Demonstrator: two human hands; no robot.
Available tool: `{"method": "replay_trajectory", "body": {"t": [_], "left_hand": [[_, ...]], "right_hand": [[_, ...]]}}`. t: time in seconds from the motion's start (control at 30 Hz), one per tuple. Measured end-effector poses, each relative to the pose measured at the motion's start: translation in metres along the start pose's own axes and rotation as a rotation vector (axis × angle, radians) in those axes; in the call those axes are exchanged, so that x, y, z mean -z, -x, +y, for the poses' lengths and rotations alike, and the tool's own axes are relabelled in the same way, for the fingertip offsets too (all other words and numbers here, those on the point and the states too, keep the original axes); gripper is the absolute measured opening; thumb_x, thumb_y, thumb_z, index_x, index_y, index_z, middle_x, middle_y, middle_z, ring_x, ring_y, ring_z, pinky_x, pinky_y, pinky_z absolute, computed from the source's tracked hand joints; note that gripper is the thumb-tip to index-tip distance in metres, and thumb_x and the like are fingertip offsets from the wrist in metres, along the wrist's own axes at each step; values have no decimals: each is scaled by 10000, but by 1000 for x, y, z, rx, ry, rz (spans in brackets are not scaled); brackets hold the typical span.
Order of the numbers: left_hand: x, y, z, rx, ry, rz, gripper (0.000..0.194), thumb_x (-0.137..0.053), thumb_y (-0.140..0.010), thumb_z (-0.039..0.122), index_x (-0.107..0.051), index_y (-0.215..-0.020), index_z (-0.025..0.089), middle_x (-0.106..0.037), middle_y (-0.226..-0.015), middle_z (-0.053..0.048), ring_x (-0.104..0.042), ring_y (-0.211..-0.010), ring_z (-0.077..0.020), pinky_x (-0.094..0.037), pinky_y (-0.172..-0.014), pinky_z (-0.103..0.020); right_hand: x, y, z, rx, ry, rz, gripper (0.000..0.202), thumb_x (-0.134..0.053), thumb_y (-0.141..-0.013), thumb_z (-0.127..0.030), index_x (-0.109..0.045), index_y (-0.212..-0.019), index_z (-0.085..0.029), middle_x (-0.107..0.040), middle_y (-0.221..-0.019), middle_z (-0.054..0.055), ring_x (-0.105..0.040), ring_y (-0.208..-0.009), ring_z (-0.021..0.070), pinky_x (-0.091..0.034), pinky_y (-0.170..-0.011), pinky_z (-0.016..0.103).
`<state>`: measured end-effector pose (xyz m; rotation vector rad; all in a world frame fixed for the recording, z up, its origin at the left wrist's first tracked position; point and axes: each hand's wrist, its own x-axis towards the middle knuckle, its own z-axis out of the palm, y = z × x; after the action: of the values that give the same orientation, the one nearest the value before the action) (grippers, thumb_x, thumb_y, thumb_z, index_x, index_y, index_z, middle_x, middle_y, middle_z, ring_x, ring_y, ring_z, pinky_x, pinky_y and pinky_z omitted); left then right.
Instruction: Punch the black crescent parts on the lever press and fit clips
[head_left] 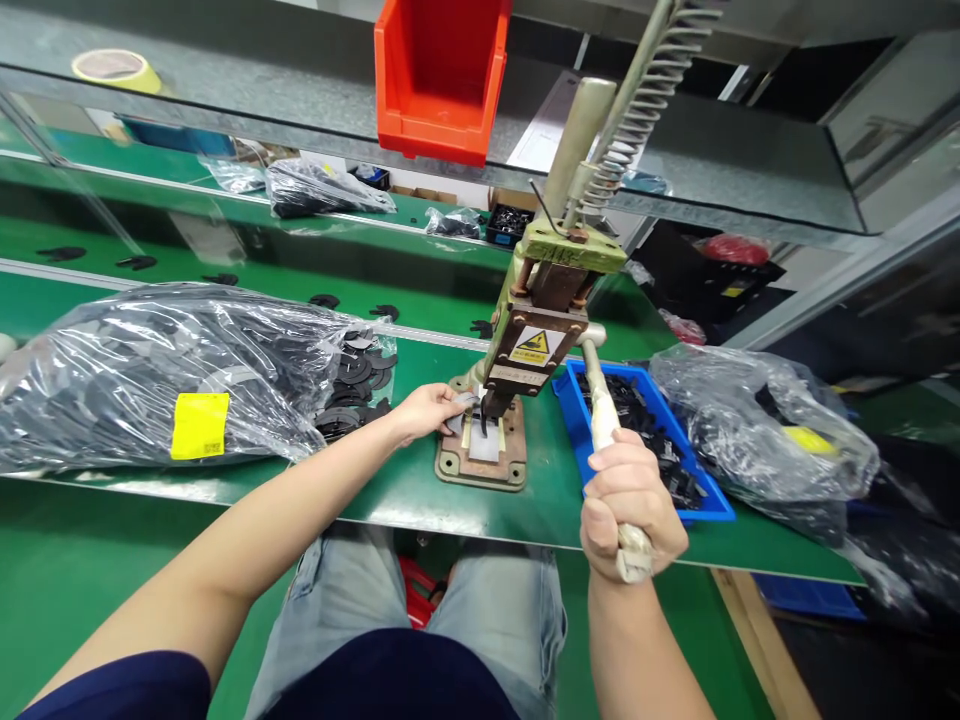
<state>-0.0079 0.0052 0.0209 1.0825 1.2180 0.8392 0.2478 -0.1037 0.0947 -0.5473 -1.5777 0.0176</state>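
Observation:
A green hand-operated arbor press (534, 310) with a warning label stands on the green bench in front of me. My right hand (634, 500) is wrapped round the press lever (602, 405), whose grip is bound in pale tape. At the press base (510, 470), my left hand (426, 412) pinches a thin grey curved piece (459, 418) by its edge. Part of that piece lies under the ram, beside a small black part. Just left of this hand, similar dark curved pieces (352, 375) spill from the mouth of a clear plastic bag (172, 370).
Right of the press sits a blue tray (705, 505) of small black parts, with another plastic bag (765, 430) beyond it. An orange bin (442, 130) and a yellow tape roll (116, 70) rest on the shelf above. Behind, several dark pieces lie spaced along a green strip (285, 265).

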Motion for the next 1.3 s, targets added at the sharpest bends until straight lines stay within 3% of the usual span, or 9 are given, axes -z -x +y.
{"method": "replay_trajectory", "body": {"t": [0.27,0.6,0.9,1.07,1.3], "left_hand": [[-5,-12,-2,6,-93,-4,391,-909,-762,398,-595,-791,168,-637,-644,32,-568,-477,-78,-499,-479,-214],[9,-27,4,14,-114,-212,423,-939,-698,420,-619,-770,152,-623,-704,15,-626,-603,-102,-605,-583,-251],[6,-19,3,-2,-61,-198,443,-925,-731,409,-557,-768,164,-623,-704,23,-659,-610,-101,-638,-601,-251],[4,-17,8,127,-96,-155,421,-895,-791,362,-518,-778,174,-623,-628,30,-670,-528,-107,-626,-563,-228],[-4,-19,19,259,-122,-196,299,-825,-876,283,-550,-868,164,-679,-642,-5,-708,-538,-132,-620,-559,-206]], "right_hand": [[0,0,0,3,3,6,221,-690,-816,-189,-570,-636,-234,-614,-623,-35,-645,-707,199,-550,-960,615],[1,-1,-2,-23,-12,-13,201,-699,-805,-183,-587,-647,-236,-624,-632,-29,-654,-728,205,-538,-987,626],[2,2,-1,-25,-1,-10,199,-699,-821,-202,-593,-658,-244,-624,-644,-30,-658,-752,200,-544,-1004,614],[0,0,-3,-25,-3,14,218,-700,-822,-195,-583,-641,-229,-621,-634,-31,-653,-732,190,-548,-994,603],[-1,1,-1,-14,-11,28,216,-691,-810,-186,-573,-634,-225,-617,-641,-45,-657,-740,173,-547,-1007,573]]}}
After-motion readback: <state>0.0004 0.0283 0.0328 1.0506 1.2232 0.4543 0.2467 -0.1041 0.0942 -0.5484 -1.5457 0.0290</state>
